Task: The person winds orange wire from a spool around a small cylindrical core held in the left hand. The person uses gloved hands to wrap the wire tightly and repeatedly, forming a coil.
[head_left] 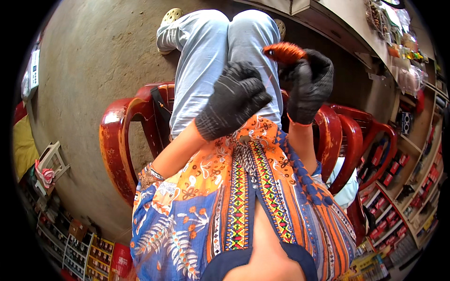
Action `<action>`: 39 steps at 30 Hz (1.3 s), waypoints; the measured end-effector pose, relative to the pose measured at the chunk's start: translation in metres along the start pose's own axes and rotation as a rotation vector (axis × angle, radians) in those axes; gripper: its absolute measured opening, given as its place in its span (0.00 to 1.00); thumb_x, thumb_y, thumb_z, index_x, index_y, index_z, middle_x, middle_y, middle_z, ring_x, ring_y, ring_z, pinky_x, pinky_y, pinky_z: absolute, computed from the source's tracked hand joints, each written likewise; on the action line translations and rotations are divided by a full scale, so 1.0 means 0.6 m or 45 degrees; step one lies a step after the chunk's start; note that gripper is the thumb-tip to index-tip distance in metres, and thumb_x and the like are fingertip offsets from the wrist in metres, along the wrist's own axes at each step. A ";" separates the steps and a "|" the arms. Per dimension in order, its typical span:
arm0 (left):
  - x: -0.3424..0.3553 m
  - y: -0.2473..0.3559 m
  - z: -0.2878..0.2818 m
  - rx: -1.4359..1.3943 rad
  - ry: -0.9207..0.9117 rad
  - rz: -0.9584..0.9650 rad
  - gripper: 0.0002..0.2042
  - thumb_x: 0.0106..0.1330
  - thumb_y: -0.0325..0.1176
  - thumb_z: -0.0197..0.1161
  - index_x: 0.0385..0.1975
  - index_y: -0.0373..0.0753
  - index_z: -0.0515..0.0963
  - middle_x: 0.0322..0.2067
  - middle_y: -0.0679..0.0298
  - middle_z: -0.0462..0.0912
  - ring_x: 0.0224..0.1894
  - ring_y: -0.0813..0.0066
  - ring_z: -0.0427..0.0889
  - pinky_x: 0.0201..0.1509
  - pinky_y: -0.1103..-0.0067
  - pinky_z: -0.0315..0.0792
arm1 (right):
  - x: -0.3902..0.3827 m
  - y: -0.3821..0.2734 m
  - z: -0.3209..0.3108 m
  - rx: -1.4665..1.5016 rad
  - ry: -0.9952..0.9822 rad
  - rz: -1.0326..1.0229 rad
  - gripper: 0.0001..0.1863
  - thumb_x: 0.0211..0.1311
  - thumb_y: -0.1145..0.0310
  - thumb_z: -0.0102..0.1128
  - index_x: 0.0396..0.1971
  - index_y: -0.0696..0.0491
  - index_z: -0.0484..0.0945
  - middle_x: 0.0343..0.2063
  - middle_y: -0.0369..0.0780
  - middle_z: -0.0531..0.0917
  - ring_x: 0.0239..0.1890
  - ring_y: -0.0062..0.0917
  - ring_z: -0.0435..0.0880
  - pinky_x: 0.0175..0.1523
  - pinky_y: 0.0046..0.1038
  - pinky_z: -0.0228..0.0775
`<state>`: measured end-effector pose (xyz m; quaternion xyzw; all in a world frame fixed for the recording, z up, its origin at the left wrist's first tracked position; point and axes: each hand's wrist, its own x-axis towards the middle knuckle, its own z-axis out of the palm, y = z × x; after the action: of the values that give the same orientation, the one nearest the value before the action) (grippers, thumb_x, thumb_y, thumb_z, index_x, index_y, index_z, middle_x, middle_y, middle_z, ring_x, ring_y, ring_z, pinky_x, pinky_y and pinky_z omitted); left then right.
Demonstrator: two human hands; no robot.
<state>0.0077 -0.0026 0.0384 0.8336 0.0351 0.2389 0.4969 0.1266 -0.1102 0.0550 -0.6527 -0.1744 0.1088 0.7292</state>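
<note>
Black gloves (two) — right hand gripping one orange bundle, left hand curled closed, its palm hidden.

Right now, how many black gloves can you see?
2: one glove on the left hand, the other glove on the right hand, which holds the orange object. Others could be hidden.

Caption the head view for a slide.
Right hand, gloved in black knit, holds an oblong orange object; left hand, likewise gloved, curled over pale blue denim jeans.
</note>
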 end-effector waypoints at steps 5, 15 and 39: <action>0.012 -0.016 -0.051 0.112 -0.088 0.012 0.06 0.56 0.30 0.64 0.28 0.35 0.75 0.33 0.56 0.73 0.39 0.55 0.71 0.45 0.66 0.65 | -0.009 0.013 -0.040 -0.634 -0.727 -0.488 0.11 0.51 0.81 0.55 0.36 0.55 0.72 0.28 0.37 0.76 0.27 0.17 0.78 0.34 0.20 0.74; 0.011 -0.042 -0.041 -0.596 -0.201 0.040 0.06 0.62 0.30 0.60 0.31 0.33 0.75 0.34 0.56 0.71 0.40 0.56 0.69 0.53 0.66 0.63 | -0.034 -0.007 -0.030 0.624 -0.541 0.736 0.11 0.55 0.68 0.55 0.34 0.59 0.73 0.29 0.40 0.78 0.26 0.23 0.79 0.31 0.23 0.73; -0.021 -0.005 -0.082 -1.262 0.033 -0.187 0.11 0.69 0.36 0.54 0.36 0.33 0.72 0.42 0.55 0.77 0.44 0.70 0.75 0.46 0.74 0.70 | -0.029 0.020 -0.072 -0.376 -0.229 0.128 0.09 0.56 0.83 0.54 0.37 0.59 0.71 0.30 0.39 0.77 0.23 0.19 0.80 0.28 0.21 0.75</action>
<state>-0.0242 0.0352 0.0506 0.4897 -0.0179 0.2016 0.8481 0.1285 -0.1550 0.0373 -0.7483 -0.2201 0.1762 0.6005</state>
